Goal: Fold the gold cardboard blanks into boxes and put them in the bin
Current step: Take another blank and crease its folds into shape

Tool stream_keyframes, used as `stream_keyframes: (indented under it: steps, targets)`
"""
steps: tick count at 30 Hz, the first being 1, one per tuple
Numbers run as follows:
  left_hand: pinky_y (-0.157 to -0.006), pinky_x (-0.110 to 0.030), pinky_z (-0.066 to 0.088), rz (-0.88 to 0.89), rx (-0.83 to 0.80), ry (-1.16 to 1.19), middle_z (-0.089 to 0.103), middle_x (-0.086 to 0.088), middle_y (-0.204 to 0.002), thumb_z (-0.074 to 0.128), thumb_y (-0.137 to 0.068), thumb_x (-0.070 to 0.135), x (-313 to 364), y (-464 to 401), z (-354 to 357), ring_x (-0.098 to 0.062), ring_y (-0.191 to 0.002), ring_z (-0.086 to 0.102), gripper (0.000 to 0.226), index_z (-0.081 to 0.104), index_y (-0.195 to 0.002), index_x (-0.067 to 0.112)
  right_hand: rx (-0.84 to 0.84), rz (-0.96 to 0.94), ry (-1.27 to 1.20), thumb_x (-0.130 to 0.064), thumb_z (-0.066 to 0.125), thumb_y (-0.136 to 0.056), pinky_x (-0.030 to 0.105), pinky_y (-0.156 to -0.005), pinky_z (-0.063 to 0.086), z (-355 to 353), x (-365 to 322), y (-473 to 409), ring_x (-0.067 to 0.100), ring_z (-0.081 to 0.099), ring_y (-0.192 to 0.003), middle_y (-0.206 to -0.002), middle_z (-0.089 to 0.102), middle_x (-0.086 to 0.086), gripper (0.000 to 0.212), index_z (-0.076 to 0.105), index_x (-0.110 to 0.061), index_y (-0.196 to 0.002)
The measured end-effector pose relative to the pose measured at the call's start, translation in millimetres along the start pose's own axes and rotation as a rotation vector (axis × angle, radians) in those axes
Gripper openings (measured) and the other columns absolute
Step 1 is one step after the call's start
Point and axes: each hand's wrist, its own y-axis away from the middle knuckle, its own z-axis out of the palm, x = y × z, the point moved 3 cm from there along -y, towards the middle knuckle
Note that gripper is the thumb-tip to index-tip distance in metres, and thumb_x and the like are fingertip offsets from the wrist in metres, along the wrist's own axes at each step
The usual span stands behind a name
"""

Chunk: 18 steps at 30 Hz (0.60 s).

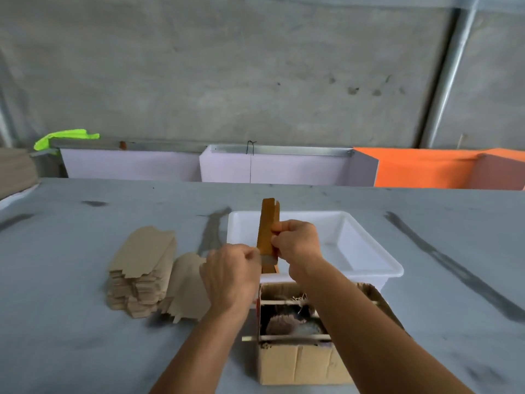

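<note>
The step in hand looks like the forming of one box: a gold blank (267, 234) stands nearly upright between both hands, above the near rim of the white bin (369, 268), which lies at about twelve o'clock from the person. The right hand (295, 243) grips the blank's right edge, its fingers (277, 227) curled round the card near mid-height. The left hand (230, 275) sits at the blank's lower left, its fingers bunched tight against the bottom end; they seem to pinch the lower flap, though the contact itself is hidden behind the knuckles. The top flaps are not yet tucked. The next move probably calls for squaring the sleeve open and pressing the bottom flaps shut, then the top, before dropping it into the bin just behind. The unfolded stack of blanks (142, 268) rests on the desk (71, 322) at about ten o'clock from the hands, and an open brown carton (298, 362) sits at six o'clock of the bin.
</note>
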Motion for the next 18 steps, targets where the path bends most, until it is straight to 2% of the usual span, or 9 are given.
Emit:
stream_keyframes:
  steps: [2,4,8,9,11,13,14,16,18]
  targets:
    - [-0.069,-0.03,0.037,0.083,-0.003,-0.122,0.059,0.005,-0.069,0.053,-0.094,0.03,-5,-7,10,-0.017,-0.077,0.051,0.035,0.06,-0.061,0.022,-0.028,0.013,0.074,0.009,0.053,-0.086,0.036,-0.072,0.058,9,6,-16,0.027,0.066,-0.086,-0.095,0.067,0.012,0.027,0.06,-0.015,-0.076]
    - [-0.077,-0.029,0.037,0.15,-0.013,-0.22,0.066,0.007,-0.093,0.05,-0.096,0.031,-9,-13,20,-0.014,-0.09,0.046,0.029,0.071,-0.08,0.02,-0.046,0.036,0.139,0.008,0.054,-0.086,0.04,-0.079,0.058,16,15,-30,0.029,0.066,-0.09,-0.097,0.067,0.014,0.026,0.06,-0.014,-0.075]
    - [-0.084,-0.029,0.04,0.178,-0.079,-0.293,0.064,0.004,-0.101,0.047,-0.097,0.03,-13,-22,30,-0.016,-0.096,0.044,0.027,0.071,-0.095,0.018,-0.104,0.103,0.218,0.005,0.06,-0.084,0.041,-0.081,0.057,25,27,-48,0.031,0.068,-0.09,-0.096,0.068,0.018,0.015,0.06,-0.007,-0.075]
    - [-0.085,-0.03,0.039,0.176,-0.086,-0.301,0.063,0.004,-0.102,0.047,-0.097,0.029,-12,-24,30,-0.017,-0.098,0.045,0.027,0.071,-0.096,0.017,-0.151,0.115,0.275,0.001,0.063,-0.083,0.038,-0.079,0.057,28,28,-48,0.031,0.068,-0.086,-0.091,0.068,0.018,0.008,0.06,-0.004,-0.077]
    - [-0.084,-0.03,0.037,0.175,-0.086,-0.276,0.062,0.002,-0.101,0.044,-0.098,0.024,-10,-24,30,-0.019,-0.101,0.045,0.027,0.069,-0.095,0.015,-0.225,0.083,0.485,-0.011,0.065,-0.083,0.024,-0.06,0.049,31,24,-43,0.023,0.059,-0.065,-0.069,0.057,0.01,0.019,0.053,-0.006,-0.068]
    - [-0.081,-0.028,0.035,0.17,-0.047,-0.183,0.062,-0.001,-0.099,0.041,-0.098,0.018,-11,-22,25,-0.021,-0.102,0.048,0.028,0.068,-0.092,0.011,-0.206,-0.051,0.665,-0.016,0.059,-0.087,0.023,-0.054,0.039,34,14,-35,0.018,0.047,-0.059,-0.063,0.048,0.005,0.027,0.049,-0.009,-0.062]
    - [-0.08,-0.027,0.035,0.163,-0.021,-0.116,0.063,-0.003,-0.101,0.041,-0.098,0.015,-13,-21,20,-0.022,-0.102,0.049,0.028,0.068,-0.095,0.01,-0.196,-0.139,0.72,-0.017,0.055,-0.09,0.025,-0.061,0.043,37,7,-27,0.02,0.054,-0.068,-0.072,0.055,0.006,0.022,0.057,-0.008,-0.07]
    - [-0.082,-0.026,0.036,0.105,0.001,0.027,0.065,-0.005,-0.111,0.043,-0.097,0.012,-21,-23,11,-0.024,-0.107,0.053,0.027,0.068,-0.108,0.009,-0.182,-0.295,0.752,-0.017,0.05,-0.095,0.027,-0.083,0.047,44,-5,-8,0.022,0.061,-0.099,-0.106,0.066,0.008,0.021,0.066,-0.005,-0.103]
    - [-0.077,-0.028,0.038,-0.025,0.003,0.191,0.067,-0.005,-0.109,0.045,-0.096,0.011,-33,-29,-1,-0.026,-0.102,0.058,0.027,0.069,-0.108,0.011,-0.162,-0.418,0.685,-0.012,0.048,-0.095,0.026,-0.09,0.046,53,-15,19,0.023,0.06,-0.108,-0.116,0.066,0.007,0.025,0.065,-0.009,-0.114]
